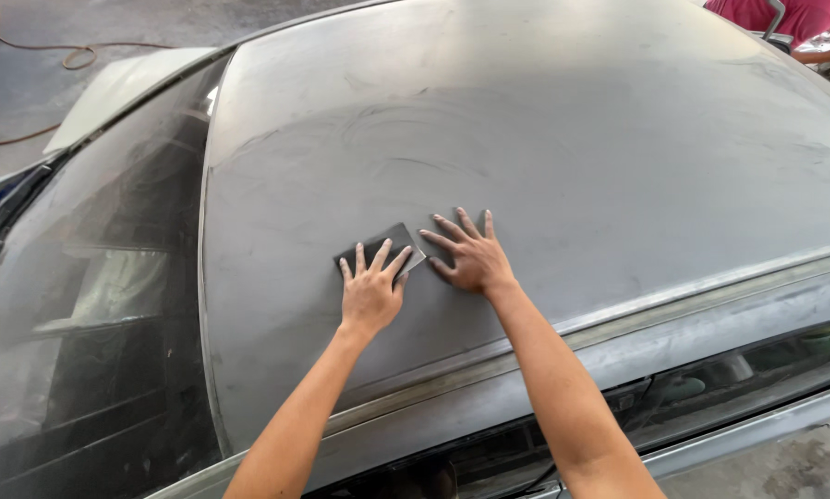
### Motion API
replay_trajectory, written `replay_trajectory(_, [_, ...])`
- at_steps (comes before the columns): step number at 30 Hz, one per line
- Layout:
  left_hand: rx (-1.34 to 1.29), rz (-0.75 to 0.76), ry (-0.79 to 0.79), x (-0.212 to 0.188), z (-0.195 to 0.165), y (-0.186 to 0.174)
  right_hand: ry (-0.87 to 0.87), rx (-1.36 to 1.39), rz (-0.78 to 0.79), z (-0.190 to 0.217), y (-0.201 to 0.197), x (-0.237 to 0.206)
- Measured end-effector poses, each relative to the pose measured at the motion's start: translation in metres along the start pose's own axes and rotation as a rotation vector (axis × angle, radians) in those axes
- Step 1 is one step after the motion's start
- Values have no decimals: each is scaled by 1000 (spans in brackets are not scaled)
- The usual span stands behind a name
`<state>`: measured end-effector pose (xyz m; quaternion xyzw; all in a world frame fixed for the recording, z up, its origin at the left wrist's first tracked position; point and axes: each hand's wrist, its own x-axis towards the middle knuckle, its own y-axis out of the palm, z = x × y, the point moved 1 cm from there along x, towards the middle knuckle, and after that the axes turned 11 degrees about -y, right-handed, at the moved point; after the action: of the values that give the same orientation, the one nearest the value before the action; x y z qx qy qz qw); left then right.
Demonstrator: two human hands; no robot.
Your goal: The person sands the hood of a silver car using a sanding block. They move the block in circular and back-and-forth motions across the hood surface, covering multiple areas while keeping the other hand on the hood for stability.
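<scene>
My left hand (370,288) lies flat with fingers spread on a dark grey sanding pad (398,238), pressing it onto the dull, sanded car roof (526,120). Right beside it, my right hand (470,254) rests palm down on the bare roof, fingers apart, its thumb close to the pad's edge. Both my forearms reach up from the bottom of the view over the roof's side rail (673,300). Faint swirl marks show on the roof above the hands.
The dusty windscreen (91,305) slopes down on the left. A side window (738,370) runs below the rail at right. A person in a pink shirt (789,14) stands at the far right corner. An orange hose (36,46) lies on the concrete floor.
</scene>
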<state>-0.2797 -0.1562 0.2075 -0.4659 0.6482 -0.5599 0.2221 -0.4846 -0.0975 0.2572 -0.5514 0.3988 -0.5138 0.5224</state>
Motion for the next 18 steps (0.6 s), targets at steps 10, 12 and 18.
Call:
replay_trajectory(10, [-33,-52,-244,72,76,-34,12,-66,-28,-3,3,-1])
replay_trajectory(12, [-46,22,2,64,43,-16,-19,-91,-70,-2,1,0])
replay_trajectory(18, [-122,-18,193,172,-11,42,-6,-25,-116,1,-4,-1])
